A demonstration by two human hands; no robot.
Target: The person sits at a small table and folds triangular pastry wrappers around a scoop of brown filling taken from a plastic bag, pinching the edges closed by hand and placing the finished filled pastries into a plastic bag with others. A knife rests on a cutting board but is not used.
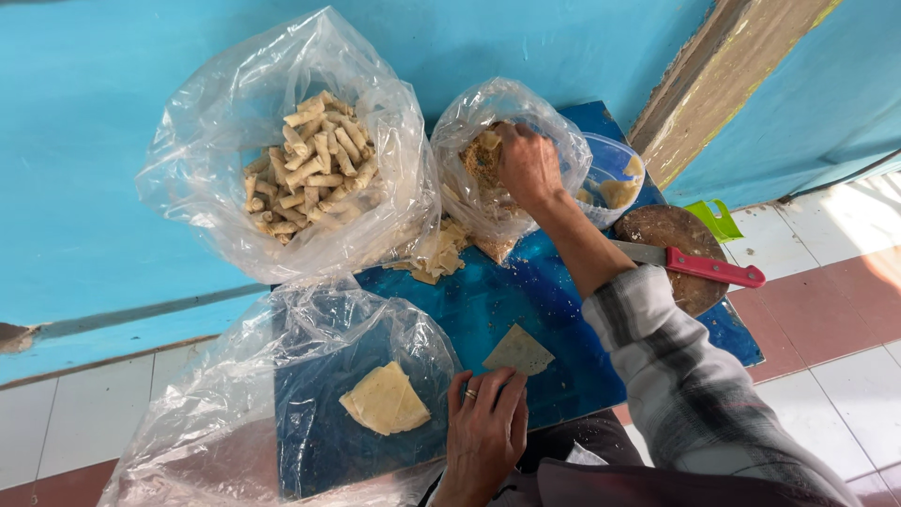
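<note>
Step in hand, as judged: collecting filling. The right hand (527, 167) reaches into the clear plastic bag of crumbly tan filling (483, 160), fingers curled in it (whether they pinch any cannot be told). The left hand (486, 427) rests flat, fingers released, just beside the pale triangular pastry sheet (517, 351) on the blue bench (526, 291). The sheet's apex points away from the person; its long edge runs roughly crosswise. The next move likely calls for placing filling on it.

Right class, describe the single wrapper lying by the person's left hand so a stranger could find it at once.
Start at the blue board. Near its front edge rests the left hand; just beyond its fingertips lies the single wrapper. It is one flat, pale triangle lying bare on the board, unlike the wrapper stack inside a plastic bag.
</note>
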